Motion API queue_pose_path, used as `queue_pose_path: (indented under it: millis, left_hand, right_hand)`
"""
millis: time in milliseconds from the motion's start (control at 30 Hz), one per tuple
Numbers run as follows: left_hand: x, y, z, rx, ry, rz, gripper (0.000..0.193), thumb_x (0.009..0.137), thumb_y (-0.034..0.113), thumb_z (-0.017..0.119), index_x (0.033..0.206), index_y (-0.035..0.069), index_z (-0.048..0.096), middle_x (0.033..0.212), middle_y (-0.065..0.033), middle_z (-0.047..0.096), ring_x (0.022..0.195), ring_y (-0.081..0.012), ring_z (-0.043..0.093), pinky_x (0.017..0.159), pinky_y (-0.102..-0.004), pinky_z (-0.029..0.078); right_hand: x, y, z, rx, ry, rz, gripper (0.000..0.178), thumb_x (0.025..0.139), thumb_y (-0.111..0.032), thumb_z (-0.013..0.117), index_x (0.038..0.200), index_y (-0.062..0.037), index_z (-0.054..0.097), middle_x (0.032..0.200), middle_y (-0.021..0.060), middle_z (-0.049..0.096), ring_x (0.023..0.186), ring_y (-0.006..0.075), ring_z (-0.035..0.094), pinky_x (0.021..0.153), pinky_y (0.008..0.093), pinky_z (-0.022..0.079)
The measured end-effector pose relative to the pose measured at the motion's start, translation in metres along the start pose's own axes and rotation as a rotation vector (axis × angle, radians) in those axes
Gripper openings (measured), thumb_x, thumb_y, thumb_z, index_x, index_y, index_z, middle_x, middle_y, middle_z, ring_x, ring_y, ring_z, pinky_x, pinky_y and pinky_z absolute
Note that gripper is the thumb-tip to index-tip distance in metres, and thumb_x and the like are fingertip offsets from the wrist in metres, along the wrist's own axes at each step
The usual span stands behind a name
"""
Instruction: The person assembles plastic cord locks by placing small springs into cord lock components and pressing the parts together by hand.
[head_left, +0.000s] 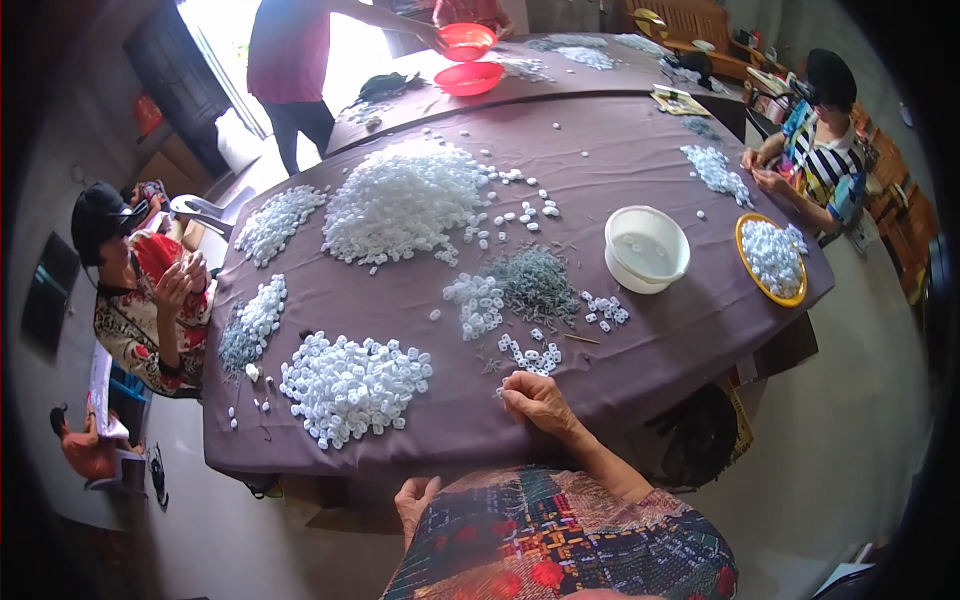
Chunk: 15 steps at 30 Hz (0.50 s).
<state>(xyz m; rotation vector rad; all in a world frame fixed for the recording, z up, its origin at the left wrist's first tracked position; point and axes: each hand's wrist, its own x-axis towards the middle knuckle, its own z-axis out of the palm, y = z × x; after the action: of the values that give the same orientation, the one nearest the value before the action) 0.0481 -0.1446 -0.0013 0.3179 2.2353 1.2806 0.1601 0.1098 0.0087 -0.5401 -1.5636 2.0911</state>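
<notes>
Head view: we see the right hand pinching a small white piece, possibly lost among white two-holed beads if fingertips slip (left hand: grasp, we can't tell).

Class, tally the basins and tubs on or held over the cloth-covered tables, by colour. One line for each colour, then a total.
Red: 2 (upper basin, held up; lower basin, beneath it in the picture)
White: 1 (round tub)
Yellow-orange: 1 (basin of white pieces)
Total: 4
</notes>
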Motion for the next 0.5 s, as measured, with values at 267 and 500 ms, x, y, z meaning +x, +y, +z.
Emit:
queue_pose_path:
  millis: [267, 500]
  left_hand:
    - [-0.01, 0.063, 0.019, -0.042, -0.205, 0.168, 0.033, 0.08, 0.023, 0.064, 0.096, -0.005, 0.06, 0.086, -0.0122, 0.062, 0.076, -0.0163, 0.057, 0.071, -0.0291, 0.045]
    - [0.019, 0.079, 0.024, 0.318, -0.465, 0.161, 0.041, 0.09, 0.033, 0.05, 0.107, -0.004, 0.059, 0.103, -0.0189, 0.061, 0.089, -0.0274, 0.06, 0.079, -0.0394, 0.046]
  right_hand:
    - [0.0, -0.008, 0.0, -0.034, 0.043, 0.046, 0.008, 0.087, -0.011, 0.058, 0.088, -0.0029, 0.058, 0.071, -0.001, 0.057, 0.063, 0.0051, 0.05, 0.057, 0.0208, 0.042]
    - [0.01, -0.012, -0.004, -0.184, -0.009, 0.031, 0.011, 0.087, -0.012, 0.056, 0.089, -0.0013, 0.059, 0.069, -0.002, 0.055, 0.06, 0.0043, 0.048, 0.054, 0.0202, 0.042]
